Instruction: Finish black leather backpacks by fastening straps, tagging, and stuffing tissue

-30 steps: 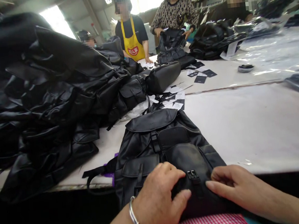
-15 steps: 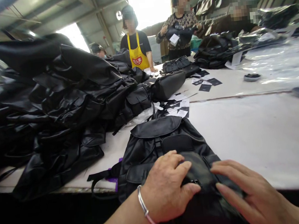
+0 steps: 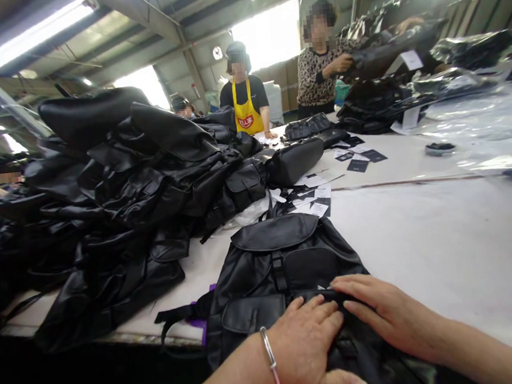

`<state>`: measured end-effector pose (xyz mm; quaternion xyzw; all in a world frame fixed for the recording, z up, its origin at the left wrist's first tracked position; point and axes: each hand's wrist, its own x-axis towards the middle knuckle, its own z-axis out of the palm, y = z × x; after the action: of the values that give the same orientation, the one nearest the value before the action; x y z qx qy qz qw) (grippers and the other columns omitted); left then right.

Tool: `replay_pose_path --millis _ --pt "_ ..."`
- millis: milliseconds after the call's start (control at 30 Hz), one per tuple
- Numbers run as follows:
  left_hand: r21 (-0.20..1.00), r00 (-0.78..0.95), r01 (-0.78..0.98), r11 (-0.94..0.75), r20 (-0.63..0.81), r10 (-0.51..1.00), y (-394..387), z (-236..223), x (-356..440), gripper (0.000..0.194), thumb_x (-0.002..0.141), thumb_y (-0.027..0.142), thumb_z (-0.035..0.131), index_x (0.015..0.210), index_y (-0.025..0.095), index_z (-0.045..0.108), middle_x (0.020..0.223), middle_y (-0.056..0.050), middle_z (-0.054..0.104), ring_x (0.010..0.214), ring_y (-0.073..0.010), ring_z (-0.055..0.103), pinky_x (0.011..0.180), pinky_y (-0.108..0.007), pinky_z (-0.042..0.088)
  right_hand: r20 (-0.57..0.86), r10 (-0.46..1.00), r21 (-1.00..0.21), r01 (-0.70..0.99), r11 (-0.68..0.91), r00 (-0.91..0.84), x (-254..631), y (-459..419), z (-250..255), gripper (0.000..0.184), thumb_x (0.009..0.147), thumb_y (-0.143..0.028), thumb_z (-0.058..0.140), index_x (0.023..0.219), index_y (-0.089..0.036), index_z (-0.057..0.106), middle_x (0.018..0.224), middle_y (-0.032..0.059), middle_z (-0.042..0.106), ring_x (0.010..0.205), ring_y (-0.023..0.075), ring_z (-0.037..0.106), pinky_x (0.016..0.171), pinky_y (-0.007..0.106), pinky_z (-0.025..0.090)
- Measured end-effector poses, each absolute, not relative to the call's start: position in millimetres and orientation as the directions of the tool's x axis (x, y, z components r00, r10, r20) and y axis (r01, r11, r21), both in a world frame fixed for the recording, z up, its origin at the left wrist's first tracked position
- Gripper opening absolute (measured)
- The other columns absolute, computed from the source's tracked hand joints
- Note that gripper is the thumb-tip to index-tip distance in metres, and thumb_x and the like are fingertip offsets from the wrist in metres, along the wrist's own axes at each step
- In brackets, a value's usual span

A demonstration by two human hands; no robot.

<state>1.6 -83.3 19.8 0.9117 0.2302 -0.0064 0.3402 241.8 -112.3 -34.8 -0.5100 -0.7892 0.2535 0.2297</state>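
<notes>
A black backpack [image 3: 250, 274] with a top flap, a buckle strap and front pockets lies at the near edge of the table. Flat on its front rests my left hand [image 3: 309, 338], fingers stretched out and thumb apart, a silver bangle on the wrist. My right hand [image 3: 385, 309] touches the upper edge of a front pocket with extended fingertips, holding nothing that I can see. A small buckle [image 3: 347, 346] shows on the pocket between the hands. Toward the left a webbing strap [image 3: 184, 313] hangs off the backpack. Its lower end is hidden by my hands and the frame edge.
A large heap of black backpacks [image 3: 114, 181] covers the left of the table [image 3: 440, 228]. Beyond my backpack lie tags [image 3: 320, 201] and clear plastic bags [image 3: 475, 116]. Across the table stand a person in a yellow apron [image 3: 248, 108] and a person in a patterned top [image 3: 317, 77].
My right hand has moved up and left to the pocket's upper edge. My left hand has flattened and shifted slightly down. The person in the patterned top has swung a bag to the right.
</notes>
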Motion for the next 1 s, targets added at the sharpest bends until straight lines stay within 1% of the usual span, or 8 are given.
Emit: replay_pose_path --millis 133,200,367,500,600,733,833,1000 --pt "0.579 0.864 0.438 -0.687 -0.060 0.499 -70 17 4 0.042 0.097 0.047 0.045 0.118 0.018 0.065 0.121 -0.010 0.068 0.117 -0.0246 0.060 0.106 -0.039 0.044 -0.026 0.854 -0.665 0.647 0.374 -0.520 223 -84 -37 0.028 0.096 -0.028 0.049 0.111 -0.021 0.072 0.109 0.0077 0.073 0.102 0.0251 0.067 0.095 0.039 0.050" --pt "0.541 0.799 0.526 -0.657 -0.048 0.600 -66 11 6 0.036 0.098 0.039 0.043 0.110 0.016 0.068 0.114 -0.010 0.069 0.110 -0.0227 0.063 0.101 -0.035 0.047 -0.071 0.857 -0.714 0.626 0.314 -0.511 217 -73 -39 0.027 0.094 -0.027 0.049 0.109 -0.021 0.072 0.105 0.0061 0.074 0.098 0.0238 0.068 0.090 0.035 0.051" --pt "0.514 0.785 0.582 -0.630 -0.152 0.601 -65 -11 5 0.047 0.095 0.046 0.047 0.128 0.014 0.057 0.123 -0.013 0.065 0.112 -0.0274 0.062 0.099 -0.039 0.049 -0.159 0.831 -0.773 0.591 0.231 -0.532 218 -54 -43 0.029 0.087 -0.021 0.051 0.103 -0.020 0.075 0.101 0.0048 0.076 0.095 0.0230 0.069 0.088 0.033 0.052" --pt "0.519 0.798 0.560 -0.645 -0.131 0.588 -67 -18 3 0.043 0.097 0.046 0.043 0.125 0.018 0.061 0.122 -0.011 0.066 0.114 -0.0267 0.060 0.101 -0.040 0.046 0.037 0.963 -0.643 0.732 0.226 -0.265 225 -32 -41 0.034 0.089 -0.029 0.050 0.113 -0.016 0.072 0.113 0.0108 0.072 0.106 0.0267 0.065 0.096 0.040 0.047" --pt "0.503 0.776 0.589 -0.633 -0.134 0.616 -67 -18 4 0.046 0.097 0.048 0.041 0.125 0.019 0.061 0.122 -0.011 0.065 0.113 -0.0279 0.059 0.098 -0.042 0.047 0.033 0.988 -0.614 0.777 0.139 -0.151 224 -9 -39 0.038 0.091 -0.038 0.051 0.111 -0.013 0.072 0.113 0.0147 0.071 0.108 0.0296 0.063 0.098 0.042 0.044" --pt "0.485 0.726 0.649 -0.587 -0.161 0.669 -66 -20 7 0.049 0.095 0.053 0.041 0.124 0.020 0.063 0.119 -0.011 0.064 0.106 -0.0285 0.060 0.094 -0.044 0.049 -0.086 0.968 -0.694 0.711 0.113 -0.238 214 8 -36 0.043 0.092 -0.047 0.052 0.094 -0.012 0.077 0.091 0.0119 0.076 0.087 0.0274 0.069 0.080 0.037 0.052" --pt "0.493 0.709 0.656 -0.572 -0.142 0.691 -66 -23 7 0.048 0.094 0.054 0.044 0.121 0.020 0.064 0.120 -0.011 0.063 0.107 -0.0288 0.059 0.097 -0.045 0.048 -0.098 0.947 -0.764 0.633 0.125 -0.305 210 0 -31 0.042 0.088 -0.047 0.060 0.109 -0.013 0.075 0.098 0.0082 0.075 0.091 0.0243 0.069 0.081 0.032 0.054" --pt "0.525 0.733 0.610 -0.593 -0.089 0.674 -65 -20 4 0.041 0.094 0.045 0.049 0.120 0.018 0.065 0.118 -0.011 0.066 0.108 -0.0275 0.061 0.099 -0.041 0.048 0.177 0.845 -0.796 0.431 0.424 -0.504 219 -37 -25 0.027 0.093 -0.034 0.056 0.104 -0.019 0.076 0.093 0.0053 0.066 0.086 0.0176 0.063 0.078 0.028 0.051"
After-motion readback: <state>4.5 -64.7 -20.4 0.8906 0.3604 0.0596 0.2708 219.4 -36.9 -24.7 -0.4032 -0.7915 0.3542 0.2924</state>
